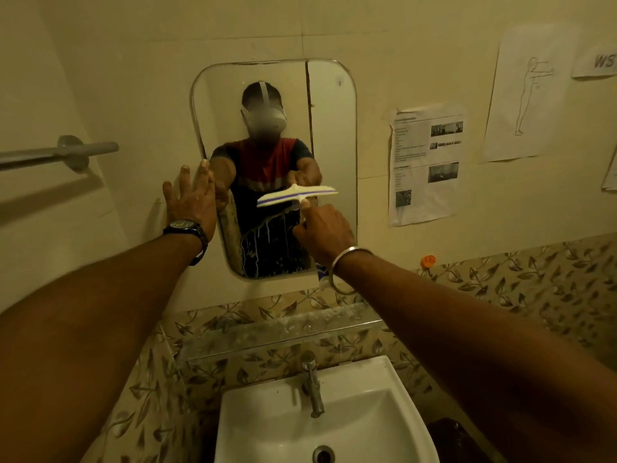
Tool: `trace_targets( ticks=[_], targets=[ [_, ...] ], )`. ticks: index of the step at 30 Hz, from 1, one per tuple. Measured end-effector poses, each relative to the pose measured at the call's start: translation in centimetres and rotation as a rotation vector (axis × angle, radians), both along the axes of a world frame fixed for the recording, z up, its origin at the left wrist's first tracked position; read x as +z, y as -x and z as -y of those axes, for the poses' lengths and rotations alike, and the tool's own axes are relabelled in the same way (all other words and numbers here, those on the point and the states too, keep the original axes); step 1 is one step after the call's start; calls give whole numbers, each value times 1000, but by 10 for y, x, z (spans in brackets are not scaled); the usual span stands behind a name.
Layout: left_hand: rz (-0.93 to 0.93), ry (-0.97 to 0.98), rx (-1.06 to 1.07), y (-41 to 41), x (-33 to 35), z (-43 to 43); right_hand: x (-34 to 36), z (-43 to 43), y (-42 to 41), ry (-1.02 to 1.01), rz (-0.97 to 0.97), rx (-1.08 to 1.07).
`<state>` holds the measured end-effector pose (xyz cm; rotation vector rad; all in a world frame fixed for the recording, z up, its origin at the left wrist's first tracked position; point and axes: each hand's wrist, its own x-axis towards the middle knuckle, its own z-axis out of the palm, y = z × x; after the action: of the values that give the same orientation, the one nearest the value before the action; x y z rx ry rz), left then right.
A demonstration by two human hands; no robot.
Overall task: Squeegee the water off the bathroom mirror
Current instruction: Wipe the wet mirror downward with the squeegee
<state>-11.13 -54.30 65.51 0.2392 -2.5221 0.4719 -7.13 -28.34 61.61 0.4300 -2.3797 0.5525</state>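
Observation:
A rounded rectangular mirror [334,135] hangs on the cream wall above the sink. Water streaks run down its lower part. My right hand [322,230] grips the handle of a white squeegee [295,195] with a blue stripe, whose blade lies nearly level against the glass at mid-height. My left hand [192,198], with a dark watch on the wrist, has straight spread fingers that press flat on the wall at the mirror's left edge. The mirror reflects a person in a headset and a red and dark shirt.
A white sink [384,429] with a metal tap [312,384] sits below, under a narrow glass shelf [277,332]. A grey towel bar [60,153] juts from the left wall. Paper sheets [425,168] are stuck on the wall at right. An orange cap [428,261] shows beside my right forearm.

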Motion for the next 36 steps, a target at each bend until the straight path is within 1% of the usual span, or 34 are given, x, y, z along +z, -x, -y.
trace_targets(
  ticks=[2,6,8,11,13,16,20,22,27,30,32,36],
  targets=[
    [5,6,4,2,-2,1,15,-7,4,63,-54,-19],
    [6,-3,11,4,-3,0,26,-18,13,137,-65,-71],
    [5,10,22,4,-4,0,12,-15,11,135,-42,-49],
    [16,13,20,5,-3,0,-13,-13,5,147,59,-20],
    [17,11,19,6,-2,2,-18,-15,6,163,73,-19],
    [23,9,27,8,-4,4,4,-26,11,234,-26,-24],
    [33,8,42,10,-5,5,37,-46,23,413,-20,-67],
    [33,2,42,10,-5,5,34,-46,26,419,8,-76],
    [34,-19,20,9,-4,3,0,-39,26,368,120,-75],
    [39,-38,15,8,-2,2,0,-41,24,362,162,-38],
    [40,-37,11,7,-2,2,12,-48,22,374,140,-25],
    [37,-46,-2,8,-4,4,44,-71,26,452,43,-80]
  ],
)
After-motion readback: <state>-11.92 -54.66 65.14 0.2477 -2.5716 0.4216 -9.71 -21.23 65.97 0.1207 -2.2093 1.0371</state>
